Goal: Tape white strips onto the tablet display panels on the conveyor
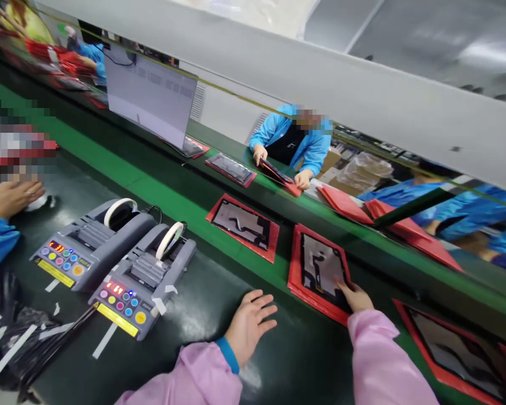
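Observation:
My right hand (356, 295) is closed at the near right edge of a flat black-edged panel (322, 264), which looks like a tablet screen part. The thumb lies on its grey face; the other fingers are mostly hidden. That panel rests on a stack of red bags (296, 275). My left hand (251, 326), spread and holding nothing, is just above the dark table (198, 315). A similar panel (240, 222) on a red bag lies farther left, and another dark panel (455, 349) on red is at the right.
Two grey tape dispensers (145, 287) (93, 242) with lit digits stand at left. Black plastic with tape scraps (17, 337) lies at front left. A green conveyor belt (172, 197) crosses behind. Opposite, a co-worker (293, 140) holds a panel; another person's hand (12, 194) is at left.

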`<move>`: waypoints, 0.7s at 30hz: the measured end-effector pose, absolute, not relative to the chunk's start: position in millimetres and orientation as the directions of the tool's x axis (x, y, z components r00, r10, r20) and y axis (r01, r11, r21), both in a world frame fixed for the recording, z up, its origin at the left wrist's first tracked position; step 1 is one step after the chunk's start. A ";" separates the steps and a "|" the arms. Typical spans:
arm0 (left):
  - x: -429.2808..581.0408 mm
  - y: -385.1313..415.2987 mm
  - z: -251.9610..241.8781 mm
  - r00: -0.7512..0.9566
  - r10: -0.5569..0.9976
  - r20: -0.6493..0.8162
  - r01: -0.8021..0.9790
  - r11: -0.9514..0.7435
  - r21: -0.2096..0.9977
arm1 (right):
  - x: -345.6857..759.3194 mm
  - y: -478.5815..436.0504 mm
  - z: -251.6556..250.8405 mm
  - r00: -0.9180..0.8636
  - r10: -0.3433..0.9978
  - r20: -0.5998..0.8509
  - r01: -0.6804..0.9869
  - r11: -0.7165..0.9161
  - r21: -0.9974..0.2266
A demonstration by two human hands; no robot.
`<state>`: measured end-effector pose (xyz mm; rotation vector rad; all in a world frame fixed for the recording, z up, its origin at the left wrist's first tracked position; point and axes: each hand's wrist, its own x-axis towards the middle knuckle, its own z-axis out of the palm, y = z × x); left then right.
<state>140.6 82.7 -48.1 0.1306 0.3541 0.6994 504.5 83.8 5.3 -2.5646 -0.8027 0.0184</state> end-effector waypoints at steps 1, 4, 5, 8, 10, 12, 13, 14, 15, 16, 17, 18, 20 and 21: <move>140.8 82.9 -47.7 0.709 0.649 -0.277 -0.608 0.761 0.226 | 497.2 88.1 -0.6 0.843 0.519 0.140 0.528 -0.751 -0.396; 142.6 82.7 -47.0 0.720 0.632 -0.286 -0.597 0.774 0.208 | 456.9 100.7 -10.5 0.737 0.564 0.373 0.664 -0.707 -0.244; 143.2 82.6 -46.5 0.728 0.620 -0.291 -0.587 0.784 0.202 | 437.7 106.2 -10.4 0.609 0.654 0.449 0.771 -0.621 -0.140; 142.9 84.8 -43.3 0.749 0.579 -0.321 -0.555 0.814 0.172 | 374.3 130.4 -4.6 0.137 0.932 0.335 0.980 -0.177 0.091; 138.8 91.1 -38.8 0.759 0.558 -0.336 -0.538 0.828 0.158 | 339.1 152.5 -2.2 -0.074 0.981 0.177 0.979 0.038 0.200; 130.3 102.7 -32.7 0.765 0.552 -0.333 -0.524 0.833 0.178 | 317.9 175.5 -4.1 -0.132 0.986 0.102 0.963 0.103 0.251; 124.7 110.2 -29.3 0.763 0.559 -0.324 -0.520 0.829 0.204 | 312.8 186.1 -6.3 -0.141 0.987 0.075 0.958 0.117 0.261; 118.4 118.4 -26.0 0.757 0.573 -0.313 -0.521 0.819 0.241 | 310.7 195.6 -8.9 -0.149 0.987 0.052 0.955 0.130 0.268; 111.9 126.6 -22.9 0.746 0.594 -0.301 -0.526 0.803 0.281 | 310.6 203.8 -11.3 -0.157 0.987 0.031 0.952 0.142 0.272; 105.6 134.4 -20.0 0.727 0.622 -0.290 -0.538 0.779 0.323 | 311.8 210.8 -13.5 -0.164 0.986 0.013 0.949 0.154 0.275; 100.1 141.1 -17.6 0.704 0.652 -0.281 -0.554 0.752 0.357 | 313.5 216.6 -15.1 -0.172 0.985 -0.001 0.946 0.166 0.277; 95.8 146.3 -15.6 0.682 0.678 -0.274 -0.570 0.728 0.380 | 315.0 221.2 -16.2 -0.179 0.984 -0.011 0.944 0.174 0.279; 91.2 151.9 -13.1 0.661 0.701 -0.269 -0.586 0.706 0.397 | 316.0 227.3 -17.3 -0.187 0.982 -0.015 0.942 0.183 0.283; 90.8 152.5 -12.6 0.666 0.697 -0.268 -0.582 0.709 0.398 | 315.3 229.1 -17.4 -0.191 0.981 -0.012 0.940 0.187 0.284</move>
